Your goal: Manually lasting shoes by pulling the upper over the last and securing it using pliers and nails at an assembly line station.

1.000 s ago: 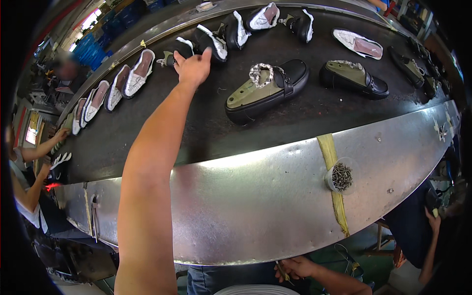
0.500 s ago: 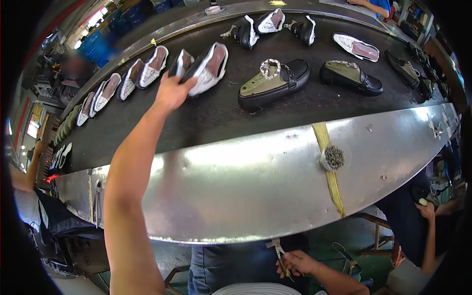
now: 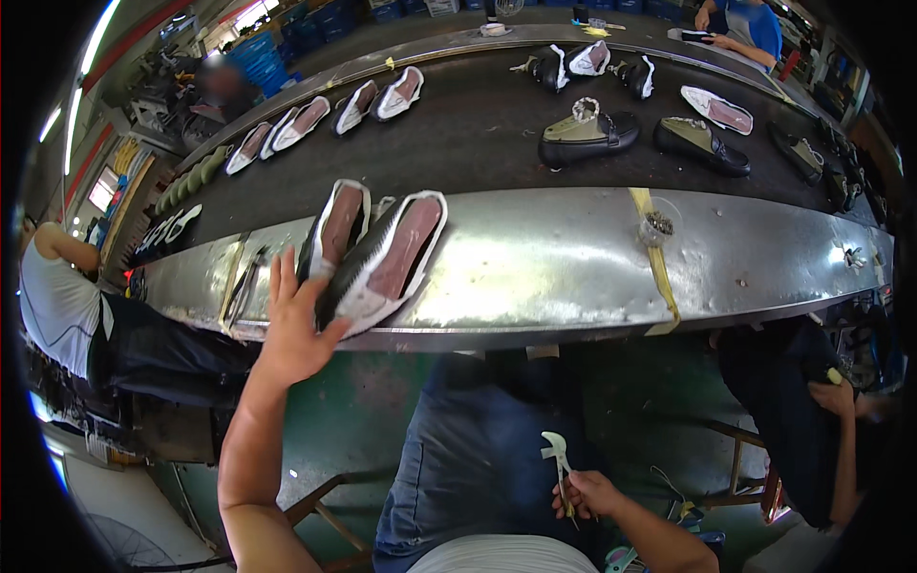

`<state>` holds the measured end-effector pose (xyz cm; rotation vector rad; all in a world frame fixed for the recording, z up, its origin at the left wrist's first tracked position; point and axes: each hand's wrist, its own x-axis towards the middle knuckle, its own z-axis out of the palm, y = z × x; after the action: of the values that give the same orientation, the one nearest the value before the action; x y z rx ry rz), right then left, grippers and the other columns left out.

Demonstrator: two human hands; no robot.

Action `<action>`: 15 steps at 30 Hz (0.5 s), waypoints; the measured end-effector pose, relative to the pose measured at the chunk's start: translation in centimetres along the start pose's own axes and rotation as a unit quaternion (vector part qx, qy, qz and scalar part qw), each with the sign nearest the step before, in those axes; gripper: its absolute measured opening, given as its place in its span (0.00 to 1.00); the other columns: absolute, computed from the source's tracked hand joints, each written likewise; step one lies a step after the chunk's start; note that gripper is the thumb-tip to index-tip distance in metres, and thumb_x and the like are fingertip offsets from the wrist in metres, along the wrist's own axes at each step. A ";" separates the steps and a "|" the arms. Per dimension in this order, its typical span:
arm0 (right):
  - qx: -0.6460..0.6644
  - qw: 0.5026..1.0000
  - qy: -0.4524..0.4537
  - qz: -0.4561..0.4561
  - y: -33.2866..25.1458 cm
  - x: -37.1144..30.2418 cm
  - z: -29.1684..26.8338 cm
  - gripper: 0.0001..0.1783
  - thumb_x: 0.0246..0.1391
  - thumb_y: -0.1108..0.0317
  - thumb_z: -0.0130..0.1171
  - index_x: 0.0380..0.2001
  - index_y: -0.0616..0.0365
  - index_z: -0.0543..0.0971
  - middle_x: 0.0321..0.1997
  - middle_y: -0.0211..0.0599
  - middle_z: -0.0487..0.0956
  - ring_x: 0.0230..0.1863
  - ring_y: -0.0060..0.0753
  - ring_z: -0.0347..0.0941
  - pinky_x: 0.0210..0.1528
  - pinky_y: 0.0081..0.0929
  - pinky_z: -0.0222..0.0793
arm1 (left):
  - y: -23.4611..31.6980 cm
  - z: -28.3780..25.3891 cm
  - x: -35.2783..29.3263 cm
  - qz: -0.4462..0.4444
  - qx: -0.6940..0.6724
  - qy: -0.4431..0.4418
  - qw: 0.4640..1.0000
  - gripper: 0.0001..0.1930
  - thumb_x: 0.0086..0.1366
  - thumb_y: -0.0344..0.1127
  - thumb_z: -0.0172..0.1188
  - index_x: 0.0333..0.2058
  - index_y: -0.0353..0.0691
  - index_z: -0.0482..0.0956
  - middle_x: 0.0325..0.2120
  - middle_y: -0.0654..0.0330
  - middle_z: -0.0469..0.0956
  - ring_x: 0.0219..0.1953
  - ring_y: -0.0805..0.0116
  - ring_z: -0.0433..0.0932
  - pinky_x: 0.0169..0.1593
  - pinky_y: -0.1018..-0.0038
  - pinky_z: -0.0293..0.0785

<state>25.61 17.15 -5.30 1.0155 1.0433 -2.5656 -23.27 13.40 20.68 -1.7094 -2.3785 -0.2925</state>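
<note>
Two black-and-white shoe uppers with pinkish-brown insole boards lie sole up on the metal ledge, a left one [image 3: 341,224] and a larger-looking right one [image 3: 406,253]. My left hand [image 3: 301,325] is open against their near ends, fingers spread and thumb beside the right one's tip. Low over my lap, my right hand [image 3: 585,494] is closed round the handles of a pair of lasting pincers [image 3: 557,456], with the pale curved head pointing up.
Beyond the shiny metal ledge [image 3: 535,258] runs a dark belt [image 3: 458,143] carrying more uppers [image 3: 397,94] and finished-looking black-and-green loafers [image 3: 590,137]. A cup of tacks [image 3: 656,227] stands by yellow tape. Co-workers sit left [image 3: 67,286], right [image 3: 783,411] and across [image 3: 745,33].
My left hand has brought the two uppers from the belt back onto the metal ledge, and its fingers have spread. The pincers remain in my right hand. The view has shifted.
</note>
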 end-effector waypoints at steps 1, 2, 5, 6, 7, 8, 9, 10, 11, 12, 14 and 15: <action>0.000 1.000 0.003 0.000 0.1 -0.1 0.4 0.31 0.73 0.48 0.32 0.48 0.66 0.74 0.40 0.47 0.83 0.36 0.35 0.84 0.17 0.17 0.65 | 2.1 -0.1 0.8 0.018 0.025 0.049 0.998 0.38 0.51 0.41 0.74 0.58 0.31 0.71 0.67 0.29 0.53 0.72 0.35 0.49 0.72 0.52 0.50; -0.006 1.000 0.023 -0.004 0.1 -0.2 0.8 0.31 0.73 0.47 0.33 0.47 0.66 0.74 0.39 0.47 0.83 0.35 0.35 0.85 0.17 0.17 0.65 | 2.4 0.0 1.9 0.056 0.005 0.045 0.997 0.41 0.52 0.44 0.73 0.61 0.29 0.67 0.67 0.29 0.54 0.72 0.36 0.49 0.72 0.53 0.50; -0.024 0.998 0.050 -0.016 -0.2 -0.1 1.6 0.30 0.73 0.47 0.33 0.46 0.65 0.75 0.38 0.46 0.84 0.34 0.34 0.85 0.17 0.17 0.64 | 2.9 2.7 8.4 0.039 -0.052 -0.078 0.995 0.44 0.57 0.52 0.68 0.62 0.23 0.64 0.62 0.31 0.64 0.68 0.40 0.60 0.69 0.59 0.59; -0.029 0.998 0.055 -0.021 -0.2 0.0 1.7 0.31 0.73 0.46 0.33 0.46 0.65 0.75 0.38 0.46 0.83 0.35 0.35 0.85 0.17 0.17 0.65 | 4.6 2.7 11.4 -0.002 -0.070 -0.164 0.984 0.45 0.58 0.55 0.66 0.62 0.23 0.64 0.59 0.32 0.69 0.65 0.42 0.66 0.66 0.61 0.63; -0.035 0.997 0.059 -0.029 -0.4 0.2 1.7 0.32 0.73 0.45 0.32 0.45 0.65 0.75 0.38 0.46 0.83 0.35 0.36 0.85 0.17 0.18 0.66 | 5.9 2.3 14.1 -0.043 -0.084 -0.246 0.965 0.45 0.59 0.57 0.63 0.62 0.22 0.64 0.55 0.34 0.73 0.61 0.44 0.72 0.63 0.63 0.67; -0.041 0.997 0.060 -0.036 -0.9 0.2 1.8 0.32 0.73 0.45 0.32 0.45 0.65 0.75 0.38 0.46 0.83 0.35 0.36 0.85 0.17 0.18 0.66 | 4.9 3.8 15.9 -0.052 -0.115 -0.222 0.967 0.44 0.59 0.57 0.64 0.61 0.23 0.66 0.53 0.35 0.76 0.58 0.45 0.75 0.61 0.63 0.69; -0.045 0.997 0.058 -0.034 -1.1 0.2 2.0 0.32 0.73 0.45 0.32 0.45 0.65 0.75 0.38 0.46 0.83 0.35 0.36 0.84 0.17 0.18 0.66 | 3.7 5.9 17.2 -0.059 -0.147 -0.201 0.967 0.43 0.59 0.58 0.64 0.60 0.24 0.68 0.50 0.36 0.78 0.56 0.46 0.77 0.59 0.64 0.72; -0.041 0.997 0.059 -0.031 -0.8 -0.1 2.4 0.32 0.73 0.46 0.31 0.45 0.65 0.75 0.38 0.45 0.83 0.35 0.35 0.84 0.18 0.18 0.66 | 3.5 6.3 18.2 -0.052 -0.149 -0.203 0.966 0.43 0.59 0.58 0.64 0.60 0.24 0.68 0.50 0.36 0.78 0.56 0.46 0.77 0.59 0.64 0.72; -0.037 0.997 0.063 -0.033 -0.8 -0.3 2.6 0.32 0.73 0.46 0.31 0.45 0.65 0.75 0.38 0.45 0.83 0.35 0.35 0.84 0.18 0.18 0.66 | 3.4 6.2 18.8 -0.053 -0.143 -0.230 0.961 0.39 0.61 0.56 0.63 0.60 0.29 0.70 0.51 0.40 0.78 0.55 0.50 0.78 0.58 0.64 0.72; -0.042 0.996 0.069 -0.038 -1.0 -0.4 2.7 0.32 0.73 0.46 0.31 0.45 0.64 0.75 0.38 0.45 0.83 0.35 0.35 0.84 0.18 0.18 0.66 | 3.1 6.2 18.8 -0.055 -0.137 -0.257 0.955 0.35 0.63 0.54 0.63 0.60 0.33 0.72 0.52 0.44 0.78 0.54 0.53 0.78 0.58 0.65 0.72; -0.034 0.995 0.078 -0.048 -0.2 -0.4 2.9 0.31 0.74 0.46 0.31 0.45 0.63 0.75 0.37 0.44 0.83 0.34 0.34 0.84 0.18 0.18 0.65 | 3.0 5.3 17.2 -0.068 -0.221 -0.246 0.941 0.32 0.65 0.51 0.62 0.60 0.36 0.72 0.51 0.47 0.79 0.52 0.57 0.78 0.57 0.67 0.72; -0.032 0.995 0.079 -0.051 0.2 -0.5 2.9 0.31 0.74 0.46 0.31 0.45 0.63 0.75 0.37 0.44 0.83 0.34 0.34 0.84 0.18 0.18 0.65 | 3.1 4.7 15.9 -0.088 -0.304 -0.229 0.921 0.28 0.67 0.49 0.60 0.60 0.39 0.73 0.50 0.50 0.79 0.51 0.62 0.78 0.56 0.68 0.73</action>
<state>24.57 15.01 -3.60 1.1950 1.2397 -2.5447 -25.53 30.09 20.64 -1.9817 -3.0211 -0.8165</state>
